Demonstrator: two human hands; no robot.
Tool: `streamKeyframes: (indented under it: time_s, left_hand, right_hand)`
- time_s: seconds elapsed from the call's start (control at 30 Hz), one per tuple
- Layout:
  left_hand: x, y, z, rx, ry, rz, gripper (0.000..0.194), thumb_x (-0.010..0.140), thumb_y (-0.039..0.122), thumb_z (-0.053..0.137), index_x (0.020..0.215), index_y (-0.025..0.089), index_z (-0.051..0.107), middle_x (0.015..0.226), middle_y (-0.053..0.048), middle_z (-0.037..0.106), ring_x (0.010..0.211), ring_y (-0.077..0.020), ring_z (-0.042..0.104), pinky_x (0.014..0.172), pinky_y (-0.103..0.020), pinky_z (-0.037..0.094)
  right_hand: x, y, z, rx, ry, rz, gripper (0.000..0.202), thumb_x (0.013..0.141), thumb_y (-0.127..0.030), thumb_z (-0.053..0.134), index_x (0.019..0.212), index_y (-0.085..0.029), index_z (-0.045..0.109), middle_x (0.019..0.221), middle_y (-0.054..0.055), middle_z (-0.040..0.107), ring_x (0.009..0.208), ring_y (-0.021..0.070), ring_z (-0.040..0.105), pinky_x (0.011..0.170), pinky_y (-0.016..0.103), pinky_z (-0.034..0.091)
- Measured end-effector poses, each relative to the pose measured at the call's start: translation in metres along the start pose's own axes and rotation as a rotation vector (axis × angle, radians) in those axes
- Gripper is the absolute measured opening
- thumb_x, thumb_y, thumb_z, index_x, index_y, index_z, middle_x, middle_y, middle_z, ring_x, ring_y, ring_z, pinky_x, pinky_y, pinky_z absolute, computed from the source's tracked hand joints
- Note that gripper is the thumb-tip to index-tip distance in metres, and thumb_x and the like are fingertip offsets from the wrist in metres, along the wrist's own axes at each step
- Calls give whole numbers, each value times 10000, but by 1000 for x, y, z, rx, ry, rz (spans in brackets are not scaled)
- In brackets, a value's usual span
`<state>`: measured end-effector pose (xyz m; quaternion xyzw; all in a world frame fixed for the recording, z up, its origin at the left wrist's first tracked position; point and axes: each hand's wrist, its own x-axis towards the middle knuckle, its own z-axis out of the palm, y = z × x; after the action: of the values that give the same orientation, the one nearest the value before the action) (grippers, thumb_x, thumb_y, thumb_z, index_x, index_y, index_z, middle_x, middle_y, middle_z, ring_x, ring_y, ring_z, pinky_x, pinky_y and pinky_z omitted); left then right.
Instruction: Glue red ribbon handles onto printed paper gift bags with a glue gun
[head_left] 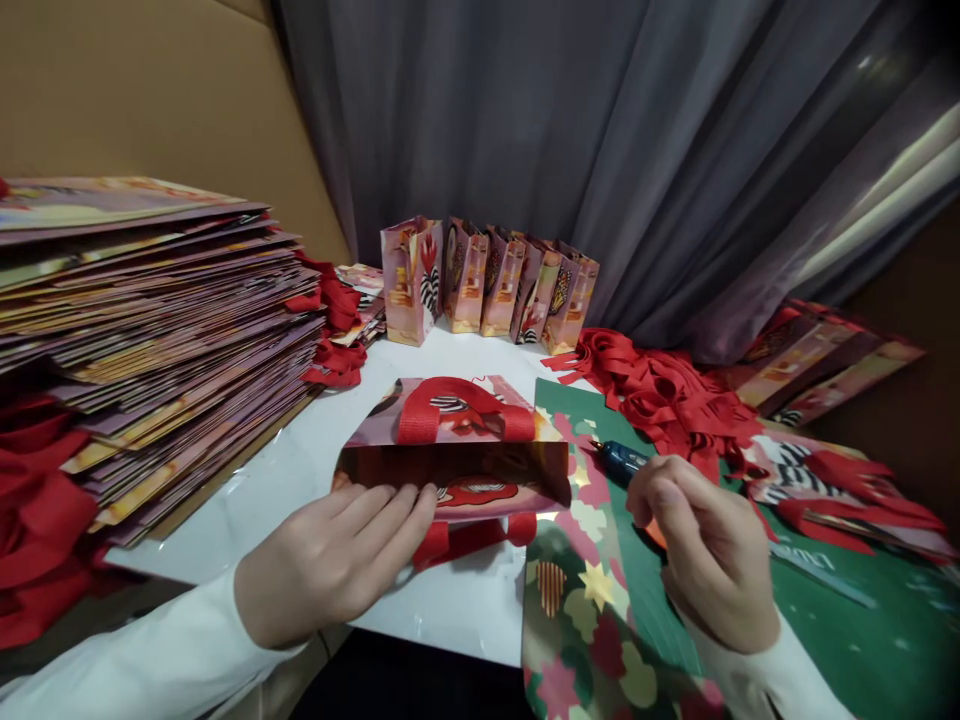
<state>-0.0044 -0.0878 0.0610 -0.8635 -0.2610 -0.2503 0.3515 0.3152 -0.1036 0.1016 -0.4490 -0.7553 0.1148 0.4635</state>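
Note:
A paper gift bag (pixel 457 467) lies on the white table in front of me, its mouth facing me. A red ribbon handle (pixel 420 412) arches over its far panel, and another red ribbon (pixel 472 540) hangs at its near edge. My left hand (pixel 330 560) grips the bag's near left edge, fingers straight and together across the opening; its thumb is hidden. My right hand (pixel 705 550) is closed around a dark blue glue gun (pixel 621 462), which has an orange part under the fingers. The nozzle points left, towards the bag's right side and apart from it.
A tall stack of flat bags (pixel 187 340) fills the left, with red ribbons around it. Several opened bags (pixel 465 280) stand at the back by a grey curtain (pixel 480 110). Red ribbons (pixel 660 400) are heaped right, beside more bags (pixel 825 470). Green patterned sheets (pixel 570 600) lie under my right hand.

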Motion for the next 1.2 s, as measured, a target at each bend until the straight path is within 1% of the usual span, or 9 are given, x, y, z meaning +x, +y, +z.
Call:
streamKeyframes:
  time_s: [0.1, 0.13, 0.23, 0.37, 0.5, 0.6, 0.73, 0.93, 1.2]
  left_hand:
    - [0, 0, 1, -9, 9, -2, 382, 873, 55, 450, 1225, 127, 581, 967, -67, 737, 839, -189, 659, 790, -337, 479]
    - [1, 0, 1, -5, 4, -1, 388, 874, 57, 447, 1235, 129, 572, 962, -63, 739, 836, -187, 660, 782, -334, 480]
    - [3, 0, 0, 8, -7, 10, 361, 874, 39, 422, 1189, 118, 581, 944, -56, 748, 819, -189, 663, 754, -342, 478]
    - [4, -1, 0, -1, -17, 27, 336, 873, 18, 391, 1136, 92, 588, 935, -63, 752, 803, -200, 669, 744, -369, 480]
    - [4, 0, 0, 7, -12, 21, 355, 881, 35, 412, 1187, 120, 572, 934, -49, 755, 805, -183, 672, 734, -346, 484]
    - [4, 0, 1, -2, -15, 26, 354, 886, 60, 427, 1203, 120, 573, 944, -56, 750, 806, -189, 671, 728, -344, 484]
    - [5, 1, -1, 3, -15, 46, 308, 892, 71, 430, 1146, 96, 603, 941, -73, 743, 805, -208, 665, 730, -364, 472]
    - [5, 3, -2, 13, -17, 53, 323, 879, 18, 403, 1112, 90, 615, 910, -68, 742, 786, -212, 659, 712, -366, 457]
    - [-1, 5, 0, -15, -31, 11, 377, 896, 68, 414, 1231, 121, 577, 973, -70, 739, 837, -197, 663, 743, -339, 463]
  right_hand:
    - [-8, 19, -8, -271, -127, -24, 217, 936, -219, 551, 720, -217, 567, 675, -9, 594, 665, 155, 551, 692, 311, 396]
    - [-10, 25, -10, -359, -166, -21, 102, 928, -228, 565, 851, -226, 632, 795, 13, 665, 767, 183, 601, 750, 332, 412]
    - [-17, 33, -14, -500, -207, 1, 313, 936, -241, 548, 1248, -242, 570, 1139, 65, 684, 1023, 236, 617, 870, 382, 415]
    - [-18, 15, -8, -442, -178, -97, 111, 941, -204, 562, 1021, -234, 632, 987, 34, 686, 913, 195, 610, 893, 386, 383]
    - [-12, -14, 17, -355, -155, -194, 187, 939, -134, 559, 1101, -200, 624, 936, 38, 664, 853, 174, 568, 843, 361, 367]
    - [-6, -24, 40, -375, -151, -209, 140, 948, -186, 566, 1056, -211, 651, 888, 22, 665, 787, 172, 547, 751, 336, 347]
    - [-1, -24, 56, -397, -219, -199, 154, 976, -209, 511, 951, -201, 662, 799, 13, 637, 699, 153, 542, 627, 299, 321]
    - [2, -27, 54, -537, -318, -316, 309, 1012, -161, 375, 860, -198, 641, 726, -15, 602, 547, 132, 473, 493, 319, 222]
    - [-3, -21, 63, -614, -164, -582, 302, 988, -120, 372, 838, -155, 632, 768, 33, 662, 616, 158, 492, 526, 312, 256]
